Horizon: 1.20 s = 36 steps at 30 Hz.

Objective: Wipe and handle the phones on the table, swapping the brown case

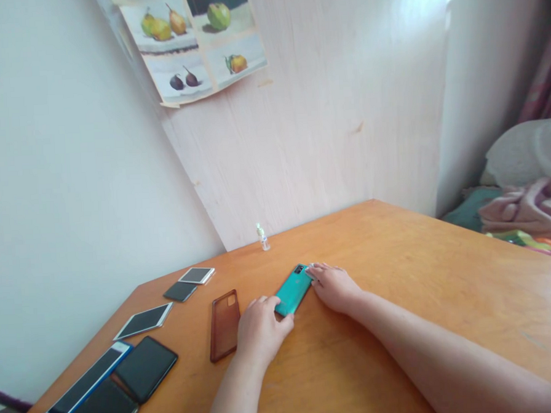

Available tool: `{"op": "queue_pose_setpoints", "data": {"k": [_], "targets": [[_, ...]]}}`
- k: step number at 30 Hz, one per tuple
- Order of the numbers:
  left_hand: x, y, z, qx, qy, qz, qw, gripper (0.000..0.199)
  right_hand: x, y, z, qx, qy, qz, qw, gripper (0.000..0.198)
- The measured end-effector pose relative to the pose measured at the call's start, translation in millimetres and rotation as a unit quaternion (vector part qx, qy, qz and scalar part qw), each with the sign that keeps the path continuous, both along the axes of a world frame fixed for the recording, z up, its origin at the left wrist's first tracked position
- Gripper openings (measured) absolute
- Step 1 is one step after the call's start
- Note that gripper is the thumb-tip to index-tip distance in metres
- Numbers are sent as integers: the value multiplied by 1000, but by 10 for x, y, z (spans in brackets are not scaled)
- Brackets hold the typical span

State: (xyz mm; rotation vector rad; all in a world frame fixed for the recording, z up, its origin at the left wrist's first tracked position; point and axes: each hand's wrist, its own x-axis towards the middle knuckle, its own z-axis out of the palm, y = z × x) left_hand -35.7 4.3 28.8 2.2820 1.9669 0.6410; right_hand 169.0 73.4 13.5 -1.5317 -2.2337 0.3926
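Observation:
A teal smartphone (293,290) lies on the wooden table, its back and camera block facing up. My left hand (263,327) grips the phone's near end, with the thumb and fingers at its lower corners. At the far right edge of the phone, my right hand (334,285) presses a small white wipe (310,270) under its fingertips; most of the wipe is hidden. Just left of my left hand lies a brown see-through phone case (225,326), partly covered by that hand.
Several other phones and tablets lie along the table's left side, among them a white tablet in a blue case (88,379) and a black phone (148,367). A small spray bottle (263,238) stands near the wall. Fruit pictures (197,44) hang above; bedding (525,206) is at right.

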Motion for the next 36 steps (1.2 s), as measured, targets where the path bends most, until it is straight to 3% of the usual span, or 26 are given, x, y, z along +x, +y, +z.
{"op": "queue_pose_setpoints", "data": {"k": [6, 13, 16, 28, 32, 36], "targets": [[-11, -25, 54, -13, -83, 11, 996, 17, 47, 163, -10, 37, 78, -15, 996, 34], [-7, -79, 137, -53, -165, -58, 983, 29, 135, 224, 102, 64, 156, -74, 983, 32], [1, -63, 118, -39, -165, -68, 983, 37, 166, 239, 131, 81, 190, -88, 975, 30], [-27, -14, 13, -22, -125, -47, 991, 29, 133, 246, 68, 91, 214, -87, 969, 28], [-16, -8, 31, -19, -121, -45, 991, 27, -36, 47, 117, 91, 227, -20, 969, 26], [0, -23, 52, -21, -156, -68, 985, 26, -319, -290, 153, 83, 252, 140, 954, 28]]}}
